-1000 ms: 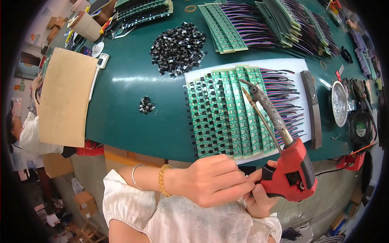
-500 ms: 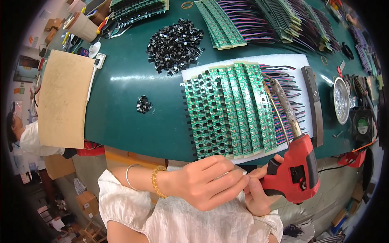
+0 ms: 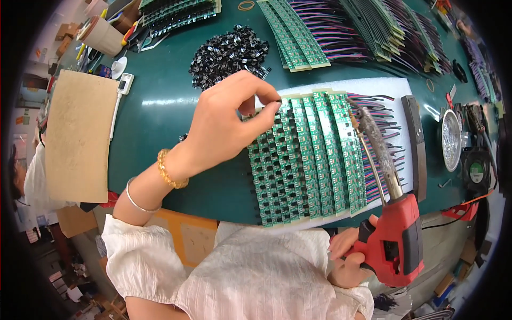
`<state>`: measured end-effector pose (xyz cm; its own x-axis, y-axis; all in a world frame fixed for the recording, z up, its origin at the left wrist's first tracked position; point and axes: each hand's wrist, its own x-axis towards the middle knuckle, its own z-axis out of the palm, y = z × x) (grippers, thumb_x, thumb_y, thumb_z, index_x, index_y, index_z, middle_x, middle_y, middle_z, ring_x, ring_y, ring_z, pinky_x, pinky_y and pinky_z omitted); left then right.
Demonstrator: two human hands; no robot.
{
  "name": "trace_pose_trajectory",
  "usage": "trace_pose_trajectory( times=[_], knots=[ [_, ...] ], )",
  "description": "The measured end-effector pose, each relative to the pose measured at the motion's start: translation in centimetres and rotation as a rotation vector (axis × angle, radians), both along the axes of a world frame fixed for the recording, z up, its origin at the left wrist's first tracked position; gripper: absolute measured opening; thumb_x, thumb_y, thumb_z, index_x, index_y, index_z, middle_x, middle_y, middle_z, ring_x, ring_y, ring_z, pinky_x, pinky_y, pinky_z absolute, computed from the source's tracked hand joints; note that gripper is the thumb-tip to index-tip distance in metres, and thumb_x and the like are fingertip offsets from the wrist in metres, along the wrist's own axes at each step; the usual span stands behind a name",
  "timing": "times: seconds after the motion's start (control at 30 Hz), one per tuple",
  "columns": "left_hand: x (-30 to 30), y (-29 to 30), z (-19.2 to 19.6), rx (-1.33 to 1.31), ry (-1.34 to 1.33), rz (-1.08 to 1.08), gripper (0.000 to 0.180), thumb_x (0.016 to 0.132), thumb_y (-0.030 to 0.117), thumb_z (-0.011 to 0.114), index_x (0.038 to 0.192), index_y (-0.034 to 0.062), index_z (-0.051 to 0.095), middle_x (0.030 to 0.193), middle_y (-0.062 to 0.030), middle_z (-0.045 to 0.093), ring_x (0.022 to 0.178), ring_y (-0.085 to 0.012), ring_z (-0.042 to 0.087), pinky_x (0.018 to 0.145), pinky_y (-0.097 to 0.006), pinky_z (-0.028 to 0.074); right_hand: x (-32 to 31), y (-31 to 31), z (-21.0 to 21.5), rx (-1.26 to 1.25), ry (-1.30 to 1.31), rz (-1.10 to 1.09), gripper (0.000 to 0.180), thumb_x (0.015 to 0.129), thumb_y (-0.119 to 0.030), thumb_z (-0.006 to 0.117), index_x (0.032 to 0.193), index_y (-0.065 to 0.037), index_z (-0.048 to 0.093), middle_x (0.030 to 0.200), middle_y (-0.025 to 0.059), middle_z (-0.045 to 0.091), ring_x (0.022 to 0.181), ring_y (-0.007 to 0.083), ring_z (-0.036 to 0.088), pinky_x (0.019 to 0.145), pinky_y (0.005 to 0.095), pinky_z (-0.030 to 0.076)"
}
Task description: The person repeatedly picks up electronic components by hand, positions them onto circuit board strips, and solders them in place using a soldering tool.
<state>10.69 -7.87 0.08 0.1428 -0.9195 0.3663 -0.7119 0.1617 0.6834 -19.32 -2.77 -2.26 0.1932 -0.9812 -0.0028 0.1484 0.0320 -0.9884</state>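
Observation:
My left hand (image 3: pixel 224 120) reaches over the upper left of a set of green circuit board strips (image 3: pixel 325 160). Its thumb and forefinger pinch a small black connector (image 3: pixel 279 101) above the top end of a strip. Rows of similar black connectors (image 3: pixel 277 165) sit on the left strips; the right strips show none. At the lower right, my right hand (image 3: pixel 349 261) is closed round the handle of a red soldering gun (image 3: pixel 396 240). The gun points up, its metal tip over the rightmost strip and its wires (image 3: pixel 392 154).
The strips lie on a white foam sheet (image 3: pixel 400 88) with a dark bar (image 3: pixel 413 144) at its right. A large heap of black connectors (image 3: pixel 229 50) lies behind my left hand. A metal bowl (image 3: pixel 451 140) stands right; brown cardboard (image 3: pixel 80 138) lies left. More wired boards (image 3: pixel 298 40) are behind.
My left hand has moved from beside the right hand at the lower middle, up and left to the strips' top end. The right hand and soldering gun have dropped slightly.

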Motion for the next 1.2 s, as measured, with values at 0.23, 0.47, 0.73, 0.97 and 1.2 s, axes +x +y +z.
trace_pose_trajectory(
  times=[0.23,0.47,0.73,0.97,1.2],
  knots=[
    [0.2,-1.6,-1.7,-0.007,0.010,-0.064,0.011,0.079,-0.002,0.072,0.089,0.0018,0.068,0.086,-0.0039,0.065,0.063,-0.0087,0.055,0.055,-0.023,0.045,-0.3,-0.1,-1.2,-0.077,-0.038,0.000,0.086,0.088,-0.052,0.066,0.138,0.007,0.031,0.053,0.0012,0.050,0.043,0.0141,0.050,0.047,0.0296,0.046],
    [0.3,-2.0,-2.3,-0.066,-0.043,-0.100,0.015,0.076,-0.004,0.073,0.089,0.0014,0.067,0.085,-0.0052,0.064,0.064,-0.0110,0.056,0.053,-0.024,0.045,-0.4,-0.6,-0.1,0.035,-0.017,0.077,0.089,0.088,-0.055,0.065,0.140,0.008,0.030,0.053,0.0014,0.050,0.042,0.0147,0.049,0.046,0.0301,0.046],
    [0.4,-1.9,-2.4,-0.081,-0.055,-0.095,0.018,0.074,-0.005,0.074,0.090,0.0013,0.067,0.085,-0.0059,0.063,0.065,-0.0119,0.059,0.052,-0.025,0.047,-0.5,-0.8,-0.3,0.160,-0.066,0.107,0.086,0.085,-0.061,0.065,0.131,0.006,0.036,0.052,0.0014,0.048,0.040,0.0146,0.048,0.044,0.0289,0.044],
    [0.2,-2.2,-2.3,-0.108,-0.057,-0.105,0.018,0.074,-0.006,0.074,0.089,0.0011,0.067,0.085,-0.0063,0.063,0.065,-0.0126,0.060,0.052,-0.025,0.047,-0.1,-0.8,0.3,0.153,-0.020,0.077,0.079,0.086,-0.059,0.066,0.125,0.005,0.040,0.052,0.0021,0.048,0.040,0.0148,0.047,0.045,0.0287,0.043],
    [0.2,-1.9,-2.5,-0.110,-0.076,-0.089,0.018,0.073,-0.006,0.073,0.089,0.0007,0.067,0.085,-0.0069,0.063,0.066,-0.0138,0.061,0.053,-0.025,0.048,-1.5,-0.5,-1.0,0.194,-0.080,0.100,0.076,0.083,-0.053,0.072,0.124,0.005,0.042,0.053,0.0042,0.050,0.040,0.0173,0.048,0.045,0.0302,0.042]
  ],
)
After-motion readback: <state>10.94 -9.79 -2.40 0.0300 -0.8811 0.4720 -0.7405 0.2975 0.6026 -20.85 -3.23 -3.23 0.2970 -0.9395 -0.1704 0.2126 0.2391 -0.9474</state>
